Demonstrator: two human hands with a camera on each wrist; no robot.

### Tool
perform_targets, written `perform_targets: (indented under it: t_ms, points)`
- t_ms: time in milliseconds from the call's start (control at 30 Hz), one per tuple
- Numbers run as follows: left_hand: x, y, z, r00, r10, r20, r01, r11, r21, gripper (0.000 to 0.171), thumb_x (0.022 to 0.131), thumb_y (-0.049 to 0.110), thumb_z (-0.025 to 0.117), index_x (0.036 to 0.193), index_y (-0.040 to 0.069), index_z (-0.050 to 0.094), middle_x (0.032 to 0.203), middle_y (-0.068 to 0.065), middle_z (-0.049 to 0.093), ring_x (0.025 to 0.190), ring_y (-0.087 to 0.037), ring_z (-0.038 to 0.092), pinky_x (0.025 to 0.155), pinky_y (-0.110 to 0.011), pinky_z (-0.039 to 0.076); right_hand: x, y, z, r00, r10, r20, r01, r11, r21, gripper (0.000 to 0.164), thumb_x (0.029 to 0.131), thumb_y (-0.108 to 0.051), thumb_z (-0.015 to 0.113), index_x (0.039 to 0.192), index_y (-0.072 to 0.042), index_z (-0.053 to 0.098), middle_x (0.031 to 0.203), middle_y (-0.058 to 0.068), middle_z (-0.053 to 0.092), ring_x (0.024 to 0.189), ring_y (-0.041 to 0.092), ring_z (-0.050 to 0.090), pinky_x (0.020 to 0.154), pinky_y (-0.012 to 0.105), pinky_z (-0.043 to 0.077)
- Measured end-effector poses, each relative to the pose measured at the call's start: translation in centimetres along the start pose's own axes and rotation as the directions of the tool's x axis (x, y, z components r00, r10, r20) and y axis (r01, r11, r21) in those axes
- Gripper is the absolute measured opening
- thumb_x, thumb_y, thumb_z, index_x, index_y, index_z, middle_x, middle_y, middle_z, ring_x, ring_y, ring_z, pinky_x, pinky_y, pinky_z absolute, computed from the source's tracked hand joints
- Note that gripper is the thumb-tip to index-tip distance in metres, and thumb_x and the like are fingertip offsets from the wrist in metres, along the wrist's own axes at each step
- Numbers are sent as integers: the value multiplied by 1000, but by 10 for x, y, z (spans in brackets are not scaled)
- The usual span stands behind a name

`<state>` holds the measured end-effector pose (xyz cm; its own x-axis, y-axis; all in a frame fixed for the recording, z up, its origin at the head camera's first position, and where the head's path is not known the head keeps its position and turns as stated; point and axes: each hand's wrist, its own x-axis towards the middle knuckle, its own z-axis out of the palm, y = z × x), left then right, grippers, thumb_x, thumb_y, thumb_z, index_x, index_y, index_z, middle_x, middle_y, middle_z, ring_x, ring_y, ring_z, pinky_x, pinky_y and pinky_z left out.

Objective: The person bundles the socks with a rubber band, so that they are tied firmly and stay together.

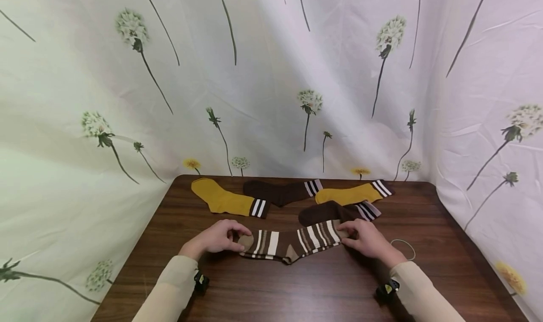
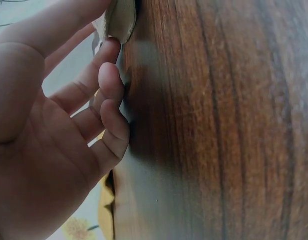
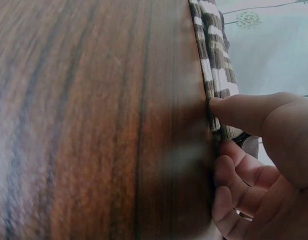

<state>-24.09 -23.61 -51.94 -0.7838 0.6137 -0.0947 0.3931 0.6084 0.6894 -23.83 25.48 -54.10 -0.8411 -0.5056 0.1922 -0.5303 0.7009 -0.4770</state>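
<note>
A brown sock with white and tan stripes lies flat across the table, its tan heel pointing toward me. At its tan toe, my left hand pinches the fabric between thumb and fingers. The left wrist view shows that toe at the top, with the other fingers of the left hand loosely bent against the table. My right hand pinches the cuff end. In the right wrist view, the thumb of the right hand presses on the striped cuff edge.
Behind the striped sock lie a mustard sock, a dark brown sock, another mustard sock and a second dark brown sock. A thin pale loop is beside the right wrist. Floral cloth hangs behind the wooden table.
</note>
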Motion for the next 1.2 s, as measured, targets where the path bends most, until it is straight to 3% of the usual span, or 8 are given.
perform_targets:
  t_ms: [600, 833, 1200]
  points:
    - [2, -4, -1, 1000, -18, -20, 18, 1000, -1, 35, 91, 23, 85, 125, 17, 76, 116, -1, 67, 69, -9, 53, 66, -25, 48, -3, -2, -4, 999, -29, 17, 29, 999, -22, 33, 91, -16, 83, 124, -15, 77, 92, -9, 63, 82, 6, 54, 71, 30, 50]
    - [4, -3, 0, 1000, 4, -26, -4, 1000, 9, 35, 91, 23, 85, 124, 16, 76, 115, -1, 68, 71, -9, 53, 67, -26, 48, -9, -2, -7, 998, -57, 17, 57, 998, -25, 34, 92, -19, 83, 125, -14, 77, 94, -7, 65, 82, 8, 56, 70, 29, 51]
    - [12, 4, 3, 1000, 12, -20, -12, 1000, 12, 36, 91, 23, 85, 125, 13, 76, 116, -4, 69, 73, -8, 54, 68, -25, 49, -9, -1, -7, 999, 41, -19, -43, 996, -79, 26, 91, -22, 84, 116, -20, 80, 88, -9, 60, 79, 6, 51, 64, 27, 46]
